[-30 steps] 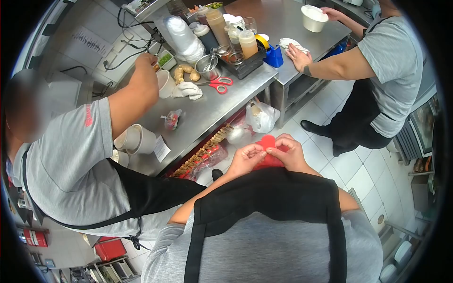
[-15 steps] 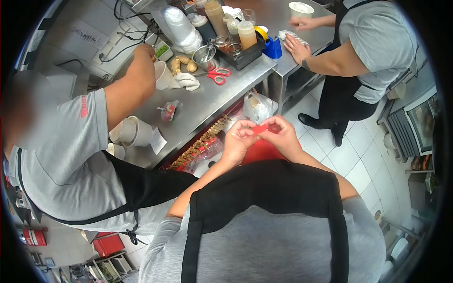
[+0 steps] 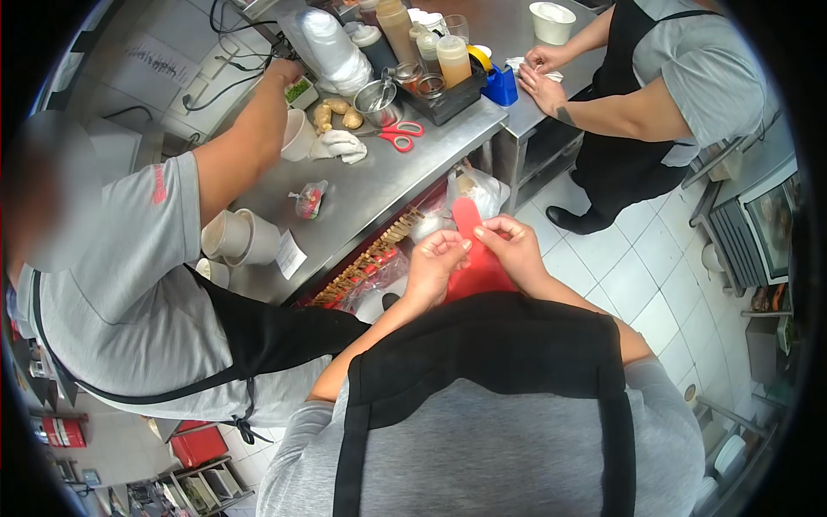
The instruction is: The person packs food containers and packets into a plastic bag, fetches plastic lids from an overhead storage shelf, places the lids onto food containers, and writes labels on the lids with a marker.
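Both of my hands are in front of my black apron, pinching a red plastic bag (image 3: 478, 277). My left hand (image 3: 435, 263) is closed on its left side, with thumb and fingertips pressed together. On the other side my right hand (image 3: 514, 250) pinches it between thumb and fingers. A rounded red flap, apparently a handle of the bag, stands up between the fingertips. The wide lower part hangs below, partly hidden behind my hands and apron. Whatever may be inside is hidden.
A steel counter (image 3: 370, 185) ahead holds red-handled scissors (image 3: 400, 136), ginger (image 3: 336, 112), sauce bottles (image 3: 453, 60) and a small tied bag (image 3: 310, 200). A co-worker (image 3: 129, 276) stands close at left, reaching across it. Another co-worker (image 3: 680, 95) wipes the far-right counter with a cloth.
The red bag's top was bunched between my fingertips; now a long flap stands upright there. The right co-worker's hands have come together on the cloth. The left co-worker's arm has reached farther forward.
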{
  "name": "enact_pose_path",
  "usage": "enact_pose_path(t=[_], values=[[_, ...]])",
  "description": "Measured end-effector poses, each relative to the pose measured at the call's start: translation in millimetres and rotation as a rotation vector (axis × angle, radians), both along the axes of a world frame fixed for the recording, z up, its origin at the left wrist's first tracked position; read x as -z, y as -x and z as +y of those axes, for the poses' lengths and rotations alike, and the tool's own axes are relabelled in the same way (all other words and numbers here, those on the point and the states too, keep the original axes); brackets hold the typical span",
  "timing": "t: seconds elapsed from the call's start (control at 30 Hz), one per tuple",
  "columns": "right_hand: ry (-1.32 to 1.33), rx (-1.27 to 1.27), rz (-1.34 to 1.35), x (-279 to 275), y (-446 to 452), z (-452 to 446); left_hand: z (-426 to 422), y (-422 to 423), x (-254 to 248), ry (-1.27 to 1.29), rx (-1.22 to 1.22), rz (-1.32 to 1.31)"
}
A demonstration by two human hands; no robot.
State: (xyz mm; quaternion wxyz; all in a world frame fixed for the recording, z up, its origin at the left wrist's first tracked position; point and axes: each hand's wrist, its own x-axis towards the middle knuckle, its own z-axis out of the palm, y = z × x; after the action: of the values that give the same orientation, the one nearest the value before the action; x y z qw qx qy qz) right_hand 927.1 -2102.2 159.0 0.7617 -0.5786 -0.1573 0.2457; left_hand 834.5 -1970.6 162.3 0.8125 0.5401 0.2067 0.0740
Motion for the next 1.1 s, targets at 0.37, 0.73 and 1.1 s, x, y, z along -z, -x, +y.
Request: enact_pose_path(t=[0.37,0.73,1.1], values=[[-0.020,0.031,-0.019,-6,4,-4,3,5,8,0.320,0.053,-0.027],[-0.124,0.002,-0.144,-9,6,-13,19,6,31,0.576,0.013,-0.095],[1.191,-0.608,-0.416,59,-35,-107,97,10,2,0.490,-0.446,-0.029]])
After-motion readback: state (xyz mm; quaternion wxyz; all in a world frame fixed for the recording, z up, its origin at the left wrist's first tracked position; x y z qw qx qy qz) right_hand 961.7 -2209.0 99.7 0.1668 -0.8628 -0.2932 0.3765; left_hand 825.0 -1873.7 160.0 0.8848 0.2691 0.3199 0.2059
